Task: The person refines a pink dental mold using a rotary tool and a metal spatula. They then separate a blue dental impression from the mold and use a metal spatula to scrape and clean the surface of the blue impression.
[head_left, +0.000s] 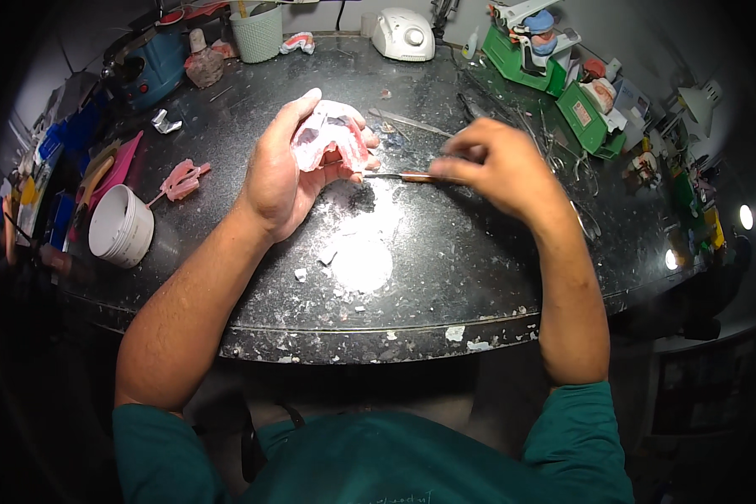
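Observation:
My left hand (pixel 275 176) is wrapped round a horseshoe-shaped dental model (pixel 334 130), white with pink on its sides, and keeps it raised over the dark bench. My right hand (pixel 504 164), slightly blurred, is closed on a slim knife-like tool (pixel 417 176) with a brownish handle. The tool's thin metal end points left and reaches the lower side of the model by my left fingertips. Whether it touches the model, I cannot tell. Under the hands, white plaster crumbs (pixel 328 254) lie scattered on the bench (pixel 445 277).
A white tub (pixel 119 227) and a pink dental tray (pixel 183 181) sit at the left. Behind are a grey woven-pattern cup (pixel 257 35) and a white control box (pixel 403 35). Green bins (pixel 586 120) with models stand at the right, beside several metal instruments (pixel 559 155).

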Action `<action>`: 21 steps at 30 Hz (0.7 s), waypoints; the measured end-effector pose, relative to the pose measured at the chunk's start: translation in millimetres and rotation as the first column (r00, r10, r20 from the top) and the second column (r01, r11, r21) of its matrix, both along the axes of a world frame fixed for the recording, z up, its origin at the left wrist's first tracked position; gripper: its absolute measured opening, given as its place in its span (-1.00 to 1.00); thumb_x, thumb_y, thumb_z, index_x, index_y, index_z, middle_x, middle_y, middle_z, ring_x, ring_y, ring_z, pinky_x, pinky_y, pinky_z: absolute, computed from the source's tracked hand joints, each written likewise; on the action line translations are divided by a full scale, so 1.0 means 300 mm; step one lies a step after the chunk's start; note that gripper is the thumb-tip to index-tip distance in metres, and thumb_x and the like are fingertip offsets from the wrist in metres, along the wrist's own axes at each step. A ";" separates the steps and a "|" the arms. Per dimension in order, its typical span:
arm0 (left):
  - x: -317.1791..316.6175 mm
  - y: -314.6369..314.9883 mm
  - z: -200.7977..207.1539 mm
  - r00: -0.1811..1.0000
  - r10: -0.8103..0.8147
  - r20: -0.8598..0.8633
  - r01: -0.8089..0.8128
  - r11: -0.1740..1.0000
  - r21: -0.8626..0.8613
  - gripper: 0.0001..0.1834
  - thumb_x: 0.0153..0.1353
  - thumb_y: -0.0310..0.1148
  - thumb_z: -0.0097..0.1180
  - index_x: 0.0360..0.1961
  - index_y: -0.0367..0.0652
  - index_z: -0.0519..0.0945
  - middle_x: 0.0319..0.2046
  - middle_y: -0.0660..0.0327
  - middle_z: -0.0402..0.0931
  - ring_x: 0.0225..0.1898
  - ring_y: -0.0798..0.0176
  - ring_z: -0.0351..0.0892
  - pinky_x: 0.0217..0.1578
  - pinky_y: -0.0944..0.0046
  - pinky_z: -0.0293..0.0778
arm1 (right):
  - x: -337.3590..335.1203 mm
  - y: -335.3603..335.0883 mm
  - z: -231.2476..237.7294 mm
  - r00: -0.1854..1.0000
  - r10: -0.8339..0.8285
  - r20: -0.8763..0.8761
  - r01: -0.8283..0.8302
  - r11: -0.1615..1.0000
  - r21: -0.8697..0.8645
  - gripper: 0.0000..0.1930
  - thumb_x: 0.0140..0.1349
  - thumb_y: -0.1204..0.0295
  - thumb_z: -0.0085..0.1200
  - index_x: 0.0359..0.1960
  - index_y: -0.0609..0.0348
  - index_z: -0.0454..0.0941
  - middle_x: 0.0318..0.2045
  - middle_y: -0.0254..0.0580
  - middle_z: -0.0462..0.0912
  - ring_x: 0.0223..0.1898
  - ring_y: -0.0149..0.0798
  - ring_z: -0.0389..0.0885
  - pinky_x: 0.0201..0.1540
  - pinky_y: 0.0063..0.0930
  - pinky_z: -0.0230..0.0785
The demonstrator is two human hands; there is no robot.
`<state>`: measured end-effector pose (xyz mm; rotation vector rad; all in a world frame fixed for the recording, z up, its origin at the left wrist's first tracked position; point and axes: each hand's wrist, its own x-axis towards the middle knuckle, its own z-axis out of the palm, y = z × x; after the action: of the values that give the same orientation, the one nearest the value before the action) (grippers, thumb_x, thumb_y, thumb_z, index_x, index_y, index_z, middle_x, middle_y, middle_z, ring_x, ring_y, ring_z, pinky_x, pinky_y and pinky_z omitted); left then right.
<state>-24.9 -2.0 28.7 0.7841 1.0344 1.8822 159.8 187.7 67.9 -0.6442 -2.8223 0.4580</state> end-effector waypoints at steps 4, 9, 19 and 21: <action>0.003 -0.002 0.012 0.999 -0.045 -0.019 0.045 0.998 0.051 -0.46 0.55 -0.02 -0.32 -0.11 -0.26 0.58 -0.21 -0.04 0.68 -0.18 0.11 0.72 -0.11 0.15 0.63 | -0.010 0.025 -0.046 0.983 0.172 -0.060 -0.168 0.984 0.062 -0.69 0.34 0.18 0.22 -0.18 0.22 0.62 -0.13 -0.06 0.68 -0.11 -0.06 0.65 -0.04 -0.16 0.47; 0.021 0.002 0.017 0.986 0.167 -0.003 -0.167 0.985 -0.037 -0.48 0.56 -0.06 -0.32 -0.05 -0.30 0.55 -0.18 -0.06 0.66 -0.14 0.08 0.71 -0.01 0.08 0.63 | -0.028 -0.018 -0.009 0.911 0.044 -0.411 -0.166 0.949 -0.268 -0.78 0.47 0.30 0.02 -0.01 0.14 0.54 -0.20 -0.02 0.68 -0.16 -0.03 0.68 -0.09 -0.14 0.47; 0.025 0.021 -0.020 0.983 0.155 0.102 -0.154 0.988 -0.015 -0.48 0.56 -0.11 -0.30 0.01 -0.43 0.48 -0.10 -0.14 0.59 0.00 -0.03 0.65 0.12 -0.10 0.60 | -0.047 -0.160 -0.059 0.867 0.285 -0.409 -0.104 0.906 0.411 -0.81 0.29 0.36 0.20 -0.09 0.03 0.68 -0.33 -0.28 0.59 -0.29 -0.21 0.67 -0.30 -0.32 0.59; 0.024 0.021 -0.024 0.980 0.156 0.125 -0.157 0.988 0.001 -0.49 0.57 -0.12 -0.30 0.00 -0.45 0.47 -0.09 -0.16 0.58 0.00 -0.05 0.64 0.13 -0.12 0.60 | -0.044 -0.173 -0.060 0.870 0.282 -0.403 -0.088 0.895 0.437 -0.80 0.27 0.39 0.20 -0.08 0.04 0.67 -0.33 -0.27 0.58 -0.30 -0.20 0.66 -0.31 -0.32 0.59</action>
<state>-17.8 4.4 21.6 0.5968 1.0334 2.0438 146.7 135.9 50.0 -0.1406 -2.4128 0.0263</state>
